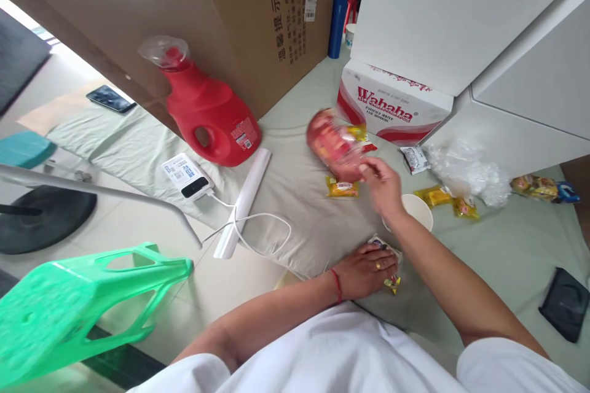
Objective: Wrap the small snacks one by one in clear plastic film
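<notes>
My right hand (385, 189) pinches the lower right edge of a red plastic snack bag (329, 142), which is blurred by motion and tilted above the cloth. Beneath and behind the bag lie yellow-wrapped snacks, one of them a small yellow packet (342, 187) just below it. My left hand (370, 270), with a ring and a red string bracelet, lies flat on a small patterned snack packet (393, 282), covering most of it. A white paper bowl (420, 210) stands partly behind my right forearm.
Rightward lie yellow packets (433, 196), crumpled clear plastic (470, 166) and a black pouch (565, 304). A Wahaba carton (391, 104) stands behind. To the left are a red jug (212, 116), a white device (187, 176) with its cable, and a green stool (92, 295).
</notes>
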The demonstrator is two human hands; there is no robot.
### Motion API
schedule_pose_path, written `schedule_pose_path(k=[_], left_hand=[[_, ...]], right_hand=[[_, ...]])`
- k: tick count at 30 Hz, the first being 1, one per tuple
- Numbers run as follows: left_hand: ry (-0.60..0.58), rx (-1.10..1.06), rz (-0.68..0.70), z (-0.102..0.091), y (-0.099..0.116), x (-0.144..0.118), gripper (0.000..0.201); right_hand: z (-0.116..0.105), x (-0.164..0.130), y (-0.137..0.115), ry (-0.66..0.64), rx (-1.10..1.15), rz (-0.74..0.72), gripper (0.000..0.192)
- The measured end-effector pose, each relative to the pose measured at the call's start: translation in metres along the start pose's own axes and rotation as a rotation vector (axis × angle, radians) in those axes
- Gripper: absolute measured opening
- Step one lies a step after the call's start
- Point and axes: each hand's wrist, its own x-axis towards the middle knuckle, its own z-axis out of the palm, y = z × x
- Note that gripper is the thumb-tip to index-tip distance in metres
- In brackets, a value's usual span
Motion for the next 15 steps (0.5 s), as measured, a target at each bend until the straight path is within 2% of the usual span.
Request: schedule_pose_path(k=[2,4,7,9,11,13,15], left_hand=[[-0.002,-0.007,0.004,-0.001,0.000,0.000,0.042],[-0.005,-0.024,-0.001,-0.003,0.000,0.000,0.043],[-0.012,-0.068,-0.009,-0.005,0.000,-0.001,0.050],[-0.018,-0.103,-0.002,-0.006,0.000,-0.002,0.059],[-0.019,-0.139,-0.021,-0.006,0.002,-0.002,0.055],[-0.025,-0.186,-0.076,-0.005,0.002,0.000,0.046],[-0.042,-0.239,-0.145,-0.004,0.002,0.003,0.043]], right_hand=[[-0.027,0.012,0.001,0.216,0.338,0.219,0.016],[-0.049,0.023,0.001,0.377,0.599,0.424,0.023],[-0.066,0.033,0.000,0.472,0.764,0.609,0.024],[-0.067,0.033,-0.004,0.443,0.808,0.618,0.022],[-0.068,0.029,-0.014,0.396,0.838,0.566,0.021],[-0.076,0.022,-0.031,0.363,0.832,0.456,0.020],[-0.094,0.009,-0.054,0.339,0.759,0.296,0.021]])
